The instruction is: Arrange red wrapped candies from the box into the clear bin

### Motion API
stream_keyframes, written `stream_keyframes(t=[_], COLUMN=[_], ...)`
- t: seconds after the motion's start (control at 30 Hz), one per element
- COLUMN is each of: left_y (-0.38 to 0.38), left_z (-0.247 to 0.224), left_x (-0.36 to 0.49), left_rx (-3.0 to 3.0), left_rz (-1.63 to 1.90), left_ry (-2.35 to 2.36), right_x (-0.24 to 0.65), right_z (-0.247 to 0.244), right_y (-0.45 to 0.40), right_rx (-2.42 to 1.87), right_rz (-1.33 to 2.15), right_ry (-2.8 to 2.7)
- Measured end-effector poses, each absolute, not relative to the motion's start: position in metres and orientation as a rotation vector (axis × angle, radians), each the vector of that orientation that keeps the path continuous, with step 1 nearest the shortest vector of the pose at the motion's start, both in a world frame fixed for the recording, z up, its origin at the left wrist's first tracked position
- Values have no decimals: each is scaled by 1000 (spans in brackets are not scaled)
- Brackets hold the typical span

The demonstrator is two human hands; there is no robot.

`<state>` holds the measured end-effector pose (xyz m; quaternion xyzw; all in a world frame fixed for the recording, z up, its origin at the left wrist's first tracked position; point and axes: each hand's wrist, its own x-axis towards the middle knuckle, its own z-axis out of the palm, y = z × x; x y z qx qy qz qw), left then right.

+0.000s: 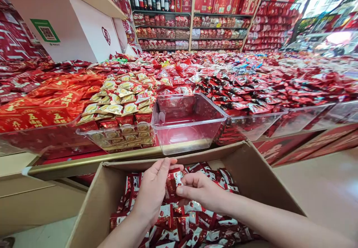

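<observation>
Both of my hands are over an open cardboard box [95, 199] filled with small red and white wrapped packets [192, 222]. Between them is a red and white packet [172, 182], held upright. My left hand [153, 186] is wrapped along its left side, fingers pointing away from me. On its right edge, my right hand [197, 190] pinches the wrapper between thumb and curled fingers. Just beyond the box, a clear plastic bin [187, 128] with nothing in it sits at the display's edge.
Bins of gold durian packets [120, 102] and red packets [47, 110] lie left of the clear bin, with dark red packets [246, 91] right. A white box with a QR code [78, 28] stands back left. Stocked shelves [192, 16] rise behind.
</observation>
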<state>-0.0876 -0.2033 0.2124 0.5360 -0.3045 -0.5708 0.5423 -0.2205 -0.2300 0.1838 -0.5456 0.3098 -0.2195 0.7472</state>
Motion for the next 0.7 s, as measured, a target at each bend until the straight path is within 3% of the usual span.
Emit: stream_keyframes(t=[0.47, 0.7], left_y=[-214, -214], left_z=[206, 205], left_x=[-77, -76], left_rx=[1334, 1385], left_rz=[-1332, -1383], left_ry=[-941, -1069], right_x=[-239, -251], right_z=[185, 179], right_y=[-238, -252], right_rx=[-1175, -1494], right_rz=[-451, -341], right_ry=[674, 721])
